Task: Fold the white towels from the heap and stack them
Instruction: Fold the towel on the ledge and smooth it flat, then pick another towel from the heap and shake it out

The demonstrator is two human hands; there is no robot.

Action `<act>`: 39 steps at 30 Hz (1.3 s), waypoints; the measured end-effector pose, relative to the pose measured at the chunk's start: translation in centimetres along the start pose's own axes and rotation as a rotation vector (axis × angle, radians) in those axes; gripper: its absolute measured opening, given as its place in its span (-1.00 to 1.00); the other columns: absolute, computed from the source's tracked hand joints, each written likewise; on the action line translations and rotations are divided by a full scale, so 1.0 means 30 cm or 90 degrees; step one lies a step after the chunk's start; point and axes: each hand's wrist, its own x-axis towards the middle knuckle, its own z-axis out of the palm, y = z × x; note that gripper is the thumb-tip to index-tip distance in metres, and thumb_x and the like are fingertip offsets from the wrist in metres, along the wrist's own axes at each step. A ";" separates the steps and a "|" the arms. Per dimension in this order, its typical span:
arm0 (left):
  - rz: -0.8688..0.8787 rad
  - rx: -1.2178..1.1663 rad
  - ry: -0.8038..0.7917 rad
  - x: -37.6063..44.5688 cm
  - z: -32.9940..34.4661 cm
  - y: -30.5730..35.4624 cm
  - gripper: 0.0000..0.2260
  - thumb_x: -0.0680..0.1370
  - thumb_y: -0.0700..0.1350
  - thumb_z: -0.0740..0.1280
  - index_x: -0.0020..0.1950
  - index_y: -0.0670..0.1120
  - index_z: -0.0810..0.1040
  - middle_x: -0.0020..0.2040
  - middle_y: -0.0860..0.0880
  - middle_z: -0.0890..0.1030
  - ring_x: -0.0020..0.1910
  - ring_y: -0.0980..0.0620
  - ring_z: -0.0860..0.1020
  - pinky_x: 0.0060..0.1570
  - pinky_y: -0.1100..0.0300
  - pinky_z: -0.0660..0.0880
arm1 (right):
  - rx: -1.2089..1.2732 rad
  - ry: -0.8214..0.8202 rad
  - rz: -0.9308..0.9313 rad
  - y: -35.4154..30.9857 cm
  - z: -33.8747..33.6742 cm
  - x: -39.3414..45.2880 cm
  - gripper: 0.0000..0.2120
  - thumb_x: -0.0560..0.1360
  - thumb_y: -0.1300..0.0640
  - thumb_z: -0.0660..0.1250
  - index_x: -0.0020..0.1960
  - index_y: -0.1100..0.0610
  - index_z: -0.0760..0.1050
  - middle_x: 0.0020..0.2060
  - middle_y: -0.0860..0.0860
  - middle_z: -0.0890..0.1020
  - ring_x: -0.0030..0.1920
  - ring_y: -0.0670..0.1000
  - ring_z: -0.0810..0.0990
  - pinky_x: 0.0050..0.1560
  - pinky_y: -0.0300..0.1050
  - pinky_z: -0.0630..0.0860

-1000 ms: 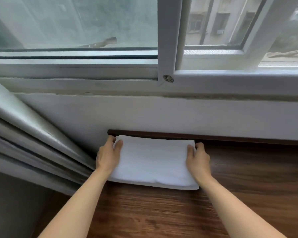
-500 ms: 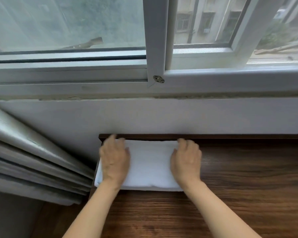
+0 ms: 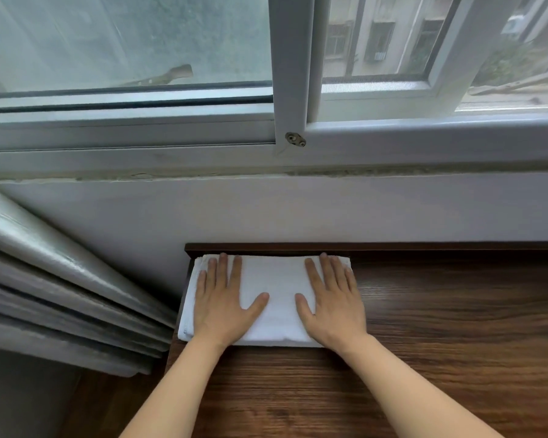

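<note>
A folded white towel (image 3: 277, 290) lies flat at the far left corner of the dark wooden table (image 3: 440, 327), close to the wall. My left hand (image 3: 223, 300) rests palm down on its left half with fingers straight and spread. On the right half my right hand (image 3: 331, 300) lies the same way, flat and open. Layered edges show along the towel's left side, so it may be more than one towel. No heap of towels is in view.
A white wall (image 3: 298, 210) and a sliding window frame (image 3: 290, 90) rise right behind the table. Grey curtain folds (image 3: 60, 295) hang beside the table's left edge. Bare wood stretches to the right and toward me.
Both hands moved from gripping the towel's left and right ends onto its top and now lie flat on it. The towel sits squared up nearer the back corner.
</note>
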 end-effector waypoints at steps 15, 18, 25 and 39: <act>-0.001 0.012 0.064 0.028 -0.250 0.436 -0.39 0.58 0.35 0.11 0.34 -0.12 0.44 0.24 -0.17 0.61 0.21 -0.21 0.57 0.11 -0.03 0.51 | 0.069 0.038 -0.022 0.115 -0.232 -0.021 -0.38 0.65 -0.13 0.04 0.61 0.17 0.23 0.58 0.12 0.32 0.61 0.14 0.20 0.61 0.23 0.04; 0.096 -0.050 0.131 0.000 -0.321 0.756 -0.63 0.66 0.18 0.13 0.03 -0.09 0.53 -0.06 -0.14 0.70 -0.03 -0.21 0.66 -0.13 0.01 0.54 | 0.116 0.192 -0.026 0.257 -0.357 -0.054 -0.65 0.56 -0.04 0.17 0.20 0.13 0.53 0.08 0.08 0.66 0.11 0.17 0.63 0.13 0.12 0.54; 0.204 -0.200 0.160 -0.106 -0.316 1.452 -0.75 0.68 -0.04 0.17 -0.19 -0.06 0.36 -0.24 -0.18 0.65 -0.21 -0.31 0.61 -0.30 0.06 0.32 | 0.192 0.251 0.062 0.816 -0.677 -0.255 -0.91 0.56 0.12 0.25 -0.04 0.13 0.48 -0.15 0.07 0.62 -0.15 0.21 0.61 -0.19 0.03 0.48; 0.351 -0.378 -0.034 -0.339 -0.254 2.707 -0.71 0.66 0.03 0.19 0.32 -0.05 0.50 0.25 0.01 0.58 0.21 -0.01 0.55 0.09 0.10 0.47 | 0.046 0.293 0.267 1.934 -1.145 -0.756 -0.65 0.49 0.01 0.10 0.04 0.16 0.58 -0.08 0.12 0.63 -0.04 0.23 0.58 -0.10 0.04 0.45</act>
